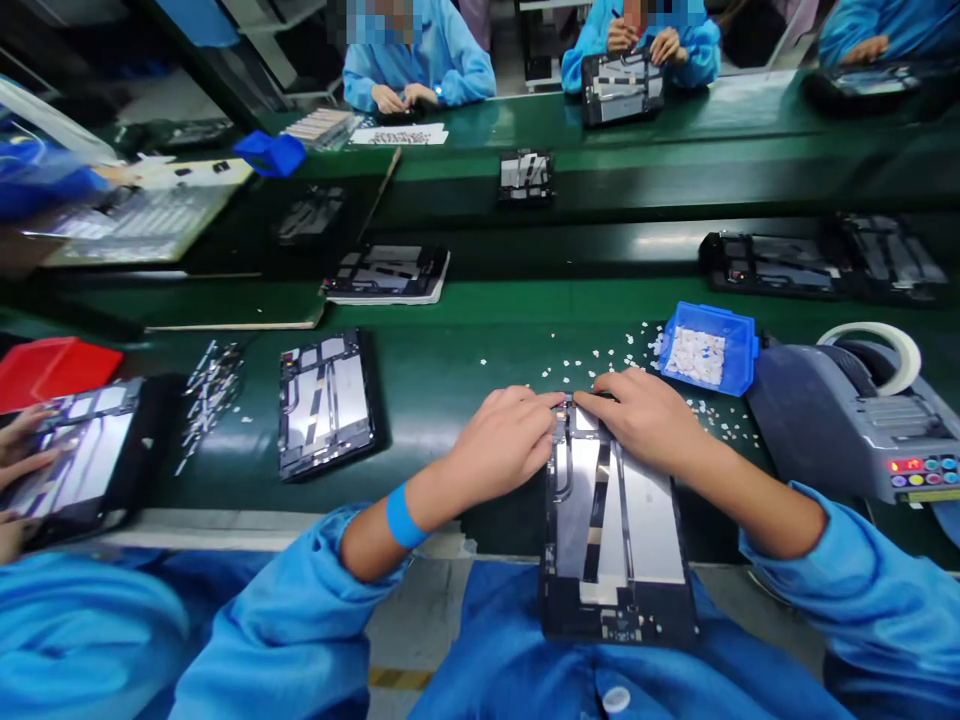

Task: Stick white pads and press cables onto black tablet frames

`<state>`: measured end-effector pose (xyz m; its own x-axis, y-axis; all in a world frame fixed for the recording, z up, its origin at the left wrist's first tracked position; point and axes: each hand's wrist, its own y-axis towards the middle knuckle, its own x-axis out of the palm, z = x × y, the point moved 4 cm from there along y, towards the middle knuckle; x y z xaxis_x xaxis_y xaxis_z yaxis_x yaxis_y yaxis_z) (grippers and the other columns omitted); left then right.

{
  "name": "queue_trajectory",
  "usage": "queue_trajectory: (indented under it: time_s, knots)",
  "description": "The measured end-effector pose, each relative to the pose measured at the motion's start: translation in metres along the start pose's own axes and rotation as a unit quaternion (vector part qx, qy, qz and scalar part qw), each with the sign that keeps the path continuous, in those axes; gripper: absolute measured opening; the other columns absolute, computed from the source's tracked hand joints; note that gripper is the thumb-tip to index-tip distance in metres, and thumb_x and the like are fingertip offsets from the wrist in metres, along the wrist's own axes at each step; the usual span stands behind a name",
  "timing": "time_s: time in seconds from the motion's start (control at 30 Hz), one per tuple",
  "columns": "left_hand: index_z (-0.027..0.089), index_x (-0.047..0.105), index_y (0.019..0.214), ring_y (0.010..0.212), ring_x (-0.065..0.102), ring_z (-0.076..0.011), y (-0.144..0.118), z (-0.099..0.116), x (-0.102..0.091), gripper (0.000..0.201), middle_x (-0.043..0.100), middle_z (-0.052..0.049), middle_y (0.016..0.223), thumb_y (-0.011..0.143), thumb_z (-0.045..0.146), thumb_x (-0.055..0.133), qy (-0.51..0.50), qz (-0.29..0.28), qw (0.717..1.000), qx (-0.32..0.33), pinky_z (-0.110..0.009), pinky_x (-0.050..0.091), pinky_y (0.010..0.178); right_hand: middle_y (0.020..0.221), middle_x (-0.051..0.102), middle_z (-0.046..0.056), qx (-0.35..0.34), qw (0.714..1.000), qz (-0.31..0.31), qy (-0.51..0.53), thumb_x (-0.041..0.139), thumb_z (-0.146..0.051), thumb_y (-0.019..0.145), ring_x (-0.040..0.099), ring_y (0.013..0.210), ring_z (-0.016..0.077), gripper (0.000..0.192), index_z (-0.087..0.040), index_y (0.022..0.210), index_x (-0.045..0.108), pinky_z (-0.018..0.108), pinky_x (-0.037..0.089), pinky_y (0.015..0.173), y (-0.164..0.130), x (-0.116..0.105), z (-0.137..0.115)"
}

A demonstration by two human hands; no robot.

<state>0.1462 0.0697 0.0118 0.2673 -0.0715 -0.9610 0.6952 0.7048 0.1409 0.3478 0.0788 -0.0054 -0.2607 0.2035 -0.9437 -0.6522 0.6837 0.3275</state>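
Note:
An opened tablet [649, 530], its inner parts bare, leans over the table's front edge toward my lap. My left hand [506, 440] is at its far-left corner, fingers curled and index fingertip on the top edge. Just right of it, my right hand [649, 420] lies over the far edge with its fingers drawn together. The fingertips of both hands nearly meet at a small spot on that edge; whatever they pinch there is too small to make out. Small white pieces [596, 365] are scattered on the green table beyond my hands.
At right, a blue bin [739, 350] of white pieces stands by a grey tape dispenser [847, 420]. Another opened tablet [326, 405] and a pile of thin strips [210, 395] lie left. A co-worker's hands [26, 460] hold a tablet at far left. More people sit opposite.

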Motion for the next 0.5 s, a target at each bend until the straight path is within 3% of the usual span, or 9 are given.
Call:
queue_trajectory:
  time_s: [0.17,0.3,0.43,0.5]
  knots:
    - [0.016,0.069,0.105,0.112,0.062,-0.0311,0.003,0.008,-0.001,0.016,0.068,-0.01,0.142,0.099,0.018,0.054,0.094,-0.03,0.993,0.059,-0.047,0.048,0.092,0.11,0.071,0.013,-0.035,0.999,-0.019,-0.021,0.048,-0.015,0.106,0.054,0.089,0.0231,0.036,-0.017,0.135,0.069,0.036,0.039,0.077,-0.004,-0.004,-0.001]
    - [0.014,0.068,0.106,0.109,0.063,-0.0312,0.008,0.012,-0.006,0.018,0.07,-0.014,0.135,0.1,0.017,0.051,0.087,-0.043,0.993,0.064,-0.046,0.048,0.09,0.109,0.071,0.011,-0.052,0.998,-0.026,-0.028,0.046,-0.017,0.108,0.052,0.089,0.0236,0.035,-0.017,0.134,0.069,0.037,0.037,0.075,-0.003,-0.004,-0.001]
    - [0.019,0.066,0.093,0.107,0.065,-0.0272,0.017,0.002,-0.013,0.014,0.075,-0.009,0.123,0.098,0.018,0.052,-0.061,-0.045,0.997,-0.005,-0.043,0.048,0.093,0.105,0.071,0.011,-0.052,0.998,-0.033,-0.013,0.049,-0.018,0.107,0.051,0.088,0.0235,0.034,-0.019,0.133,0.07,0.037,0.035,0.074,-0.002,-0.001,0.005]
    - [0.02,0.064,0.088,0.105,0.066,-0.0232,0.022,-0.007,-0.015,0.013,0.075,-0.005,0.115,0.096,0.019,0.054,-0.182,-0.027,0.981,-0.066,-0.039,0.049,0.093,0.106,0.071,0.01,-0.052,0.998,-0.039,0.01,0.051,-0.02,0.107,0.051,0.088,0.0231,0.033,-0.021,0.134,0.07,0.036,0.035,0.074,-0.002,0.001,0.01]
